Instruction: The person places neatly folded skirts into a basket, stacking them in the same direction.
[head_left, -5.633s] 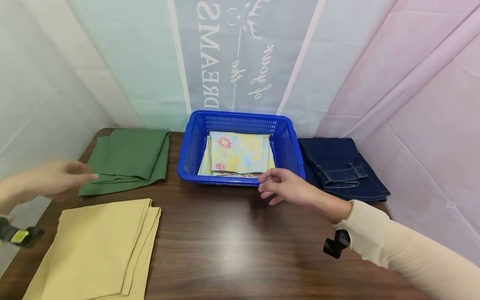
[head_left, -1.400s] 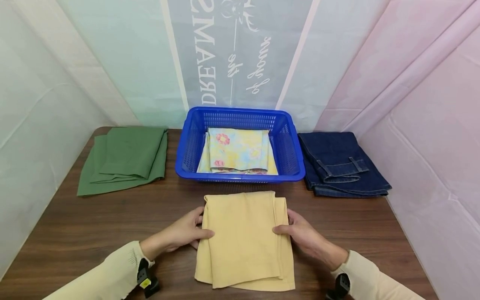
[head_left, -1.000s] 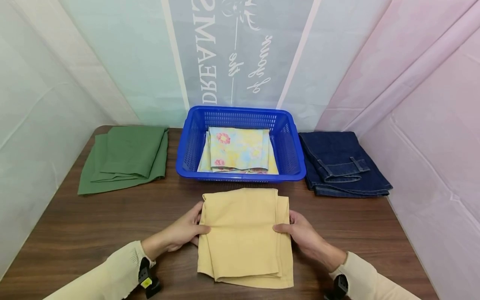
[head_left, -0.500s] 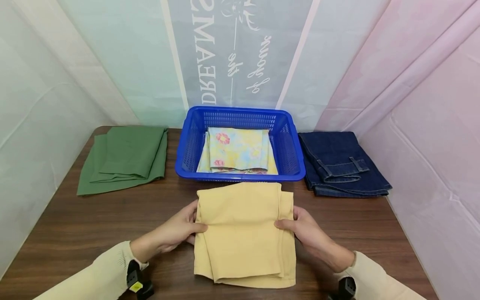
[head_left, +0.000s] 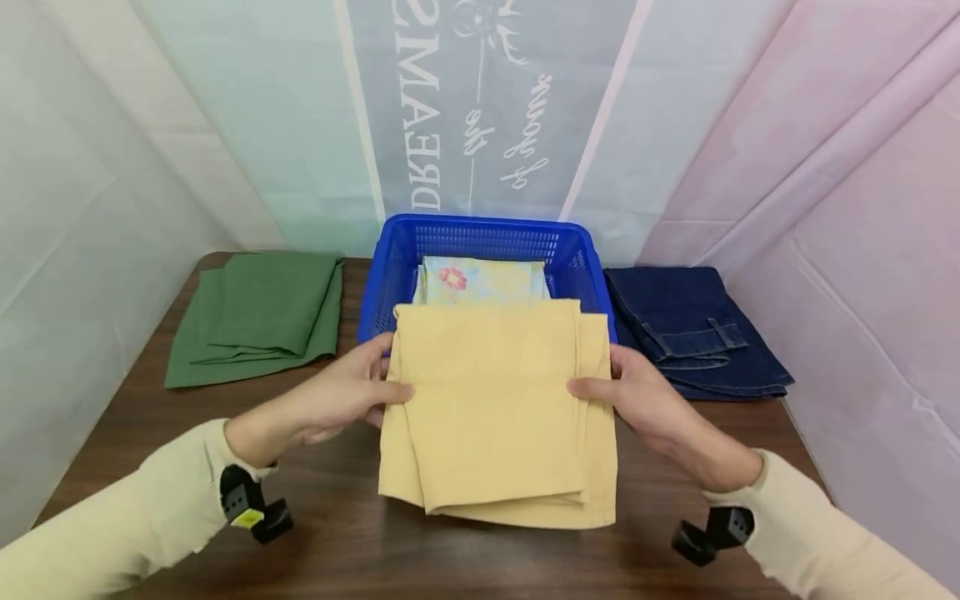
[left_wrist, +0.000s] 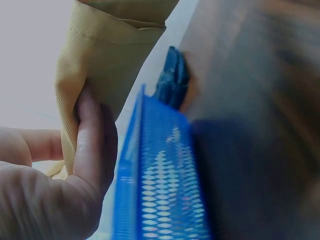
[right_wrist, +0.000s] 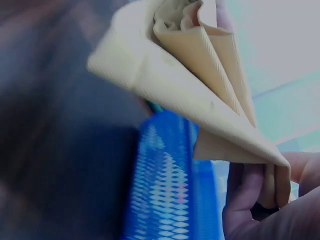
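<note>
A folded yellow cloth (head_left: 495,408) is held up off the table between both hands, layered and flat. My left hand (head_left: 337,396) pinches its left edge, thumb on top and fingers beneath. At the right edge my right hand (head_left: 652,400) grips it the same way. Both wrist views show the cloth, thick and several layers deep (right_wrist: 200,85), raised beside the blue basket's wall (left_wrist: 167,175). In the head view the cloth overlaps the front of the blue basket (head_left: 487,223) and hides its near rim. Inside the basket lies a folded floral cloth (head_left: 495,279), partly covered from view.
Folded green cloth (head_left: 262,308) lies on the brown table (head_left: 330,533) left of the basket. To the right are folded dark blue jeans (head_left: 693,325). Behind the basket hangs a printed backdrop (head_left: 480,100), with pale fabric walls at both sides.
The yellow cloth, first lying at the left front, came to the centre in both hands. Since half a second ago it has risen and moved forward to the basket's front.
</note>
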